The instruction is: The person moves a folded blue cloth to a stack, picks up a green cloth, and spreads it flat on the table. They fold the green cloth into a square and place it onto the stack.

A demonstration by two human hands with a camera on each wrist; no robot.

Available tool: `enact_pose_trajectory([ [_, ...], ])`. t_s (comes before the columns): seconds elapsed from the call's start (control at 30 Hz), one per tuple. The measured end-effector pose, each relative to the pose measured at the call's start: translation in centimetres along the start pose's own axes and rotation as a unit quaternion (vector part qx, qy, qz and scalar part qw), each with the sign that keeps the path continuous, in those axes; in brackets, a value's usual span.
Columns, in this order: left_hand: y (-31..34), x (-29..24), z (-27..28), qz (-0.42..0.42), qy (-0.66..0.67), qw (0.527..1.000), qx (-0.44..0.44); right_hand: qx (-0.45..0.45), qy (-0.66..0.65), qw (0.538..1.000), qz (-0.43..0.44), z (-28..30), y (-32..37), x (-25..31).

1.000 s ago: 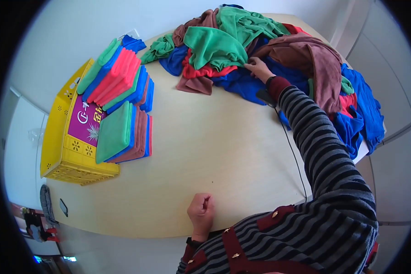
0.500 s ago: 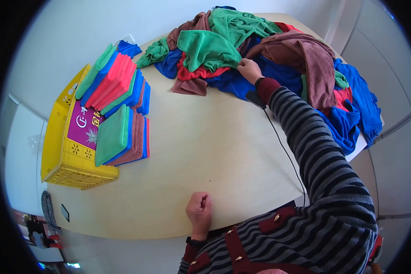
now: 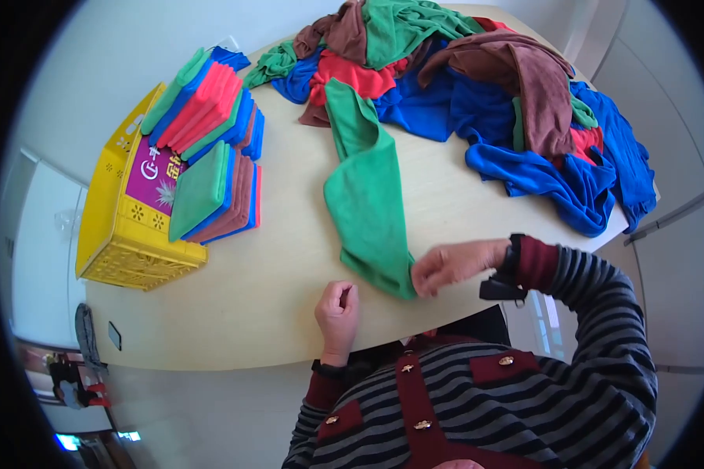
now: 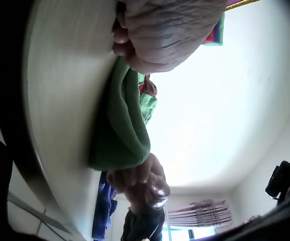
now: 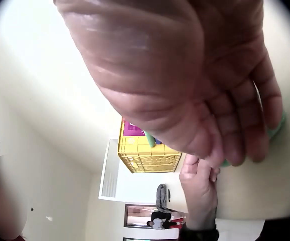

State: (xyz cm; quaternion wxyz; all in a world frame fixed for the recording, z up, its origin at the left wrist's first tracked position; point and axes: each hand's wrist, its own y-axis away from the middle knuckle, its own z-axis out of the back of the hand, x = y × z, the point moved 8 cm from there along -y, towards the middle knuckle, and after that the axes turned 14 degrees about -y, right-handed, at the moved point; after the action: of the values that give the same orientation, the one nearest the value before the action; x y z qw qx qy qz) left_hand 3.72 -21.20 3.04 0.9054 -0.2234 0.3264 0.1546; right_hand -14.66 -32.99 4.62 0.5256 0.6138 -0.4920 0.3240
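A long green towel (image 3: 368,199) stretches over the table from the pile toward the person, loosely doubled over itself. The right hand (image 3: 457,266) is at its near corner, thumb and fingertips pinching the edge. In the right wrist view only small bits of green show past those fingers (image 5: 235,135). The left hand (image 3: 338,316) rests on the table as a fist, left of the towel's near end, with nothing in it. From the left wrist, the towel (image 4: 122,125) appears between the two hands.
A heap of crumpled green, brown, red and blue towels (image 3: 477,102) covers the table's far right. Folded towels (image 3: 203,191) stand stacked on edge against a yellow crate (image 3: 145,258) at left. A phone (image 3: 114,335) lies near the front left edge.
The right hand has come back from the pile toward the body, drawing the green towel out across the table. Its place on the pile now shows red cloth. The left fist stays put.
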Motion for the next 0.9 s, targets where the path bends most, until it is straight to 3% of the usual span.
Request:
enact_pose_trajectory([
  [0.1,-0.8,-0.4,0.2,-0.007,0.005,1.0,-0.022,0.022,0.007,0.999,-0.025,-2.1,1.8,0.5],
  [0.17,-0.4,-0.1,0.6,-0.008,-0.004,0.999,-0.054,-0.103,0.026,0.993,0.059,0.6,2.6,3.3],
  [0.23,-0.5,1.8,-0.4,0.054,0.012,0.998,-0.008,-0.171,0.058,0.976,0.12,4.1,2.3,3.9],
  [0.3,-2.3,2.8,-1.1,0.109,0.038,0.993,0.028,-0.243,0.131,0.955,0.112,5.4,2.0,4.5],
  [0.37,-6.3,3.4,-1.6,0.06,-0.01,0.996,0.062,-0.215,0.129,0.961,0.113,2.6,1.2,3.7],
  [0.47,-13.3,1.6,-0.9,-0.113,-0.137,0.977,-0.122,-0.189,0.144,0.96,0.147,-0.5,-0.4,3.3],
  [0.57,-17.8,4.9,-4.8,-0.137,-0.112,0.977,-0.117,-0.175,0.247,0.941,0.149,-3.5,-1.2,1.6],
  [0.67,-22.7,10.1,-10.8,-0.014,0.01,0.997,0.077,-0.203,0.255,0.933,0.152,-4.3,-2.2,0.6],
  [0.83,-19.7,2.7,-6.7,-0.031,0.146,0.979,0.14,-0.176,0.11,0.968,0.143,-2.8,-3.0,1.8],
  [0.9,-17.6,-0.2,-5.8,-0.042,0.195,0.966,0.162,-0.356,0.181,0.887,0.233,1.3,-1.5,5.8],
])
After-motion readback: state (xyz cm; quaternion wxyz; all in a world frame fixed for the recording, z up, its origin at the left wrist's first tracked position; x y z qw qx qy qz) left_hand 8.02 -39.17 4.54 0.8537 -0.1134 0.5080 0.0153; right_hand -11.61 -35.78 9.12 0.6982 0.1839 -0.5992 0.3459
